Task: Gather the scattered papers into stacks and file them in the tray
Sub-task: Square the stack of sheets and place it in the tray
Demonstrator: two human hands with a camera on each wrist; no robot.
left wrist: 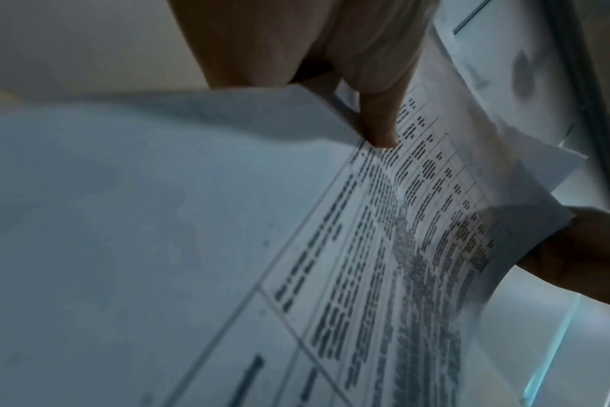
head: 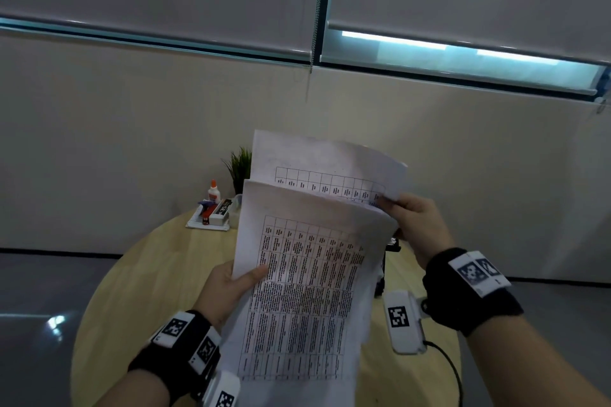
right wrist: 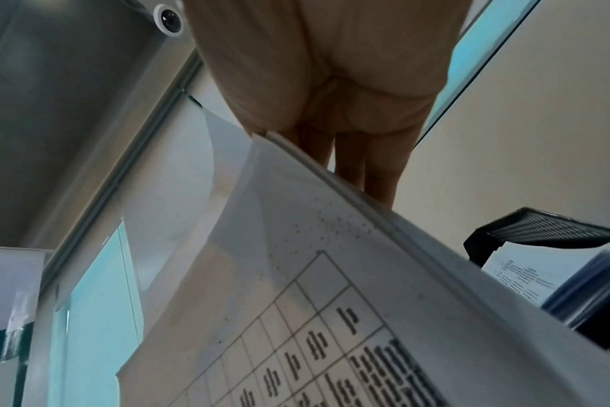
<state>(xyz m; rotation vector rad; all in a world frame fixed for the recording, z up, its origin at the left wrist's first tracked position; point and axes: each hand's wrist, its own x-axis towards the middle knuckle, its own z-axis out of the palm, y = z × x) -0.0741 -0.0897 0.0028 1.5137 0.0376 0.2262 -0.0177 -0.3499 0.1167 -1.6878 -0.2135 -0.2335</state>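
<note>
I hold a sheaf of printed papers (head: pixel 307 274) upright above a round wooden table (head: pixel 139 281); the sheets carry dense tables of text. My left hand (head: pixel 231 287) grips the left edge, thumb lying across the front sheet (left wrist: pixel 366 247). My right hand (head: pixel 406 218) pinches the upper right corner, where a back sheet (head: pixel 330 162) stands higher than the front one. The right wrist view shows the stack's edge (right wrist: pixel 383 247) and a black mesh paper tray (right wrist: pixel 547 228) with printed sheets inside, low at the right. In the head view the papers hide most of the tray.
At the table's far side sits a white tray of stationery (head: pixel 211 215) with a glue bottle (head: pixel 214 192), and a small green plant (head: pixel 239 165) behind it. A beige wall and lowered window blinds rise behind the table. A cable (head: pixel 449 370) trails from my right wrist.
</note>
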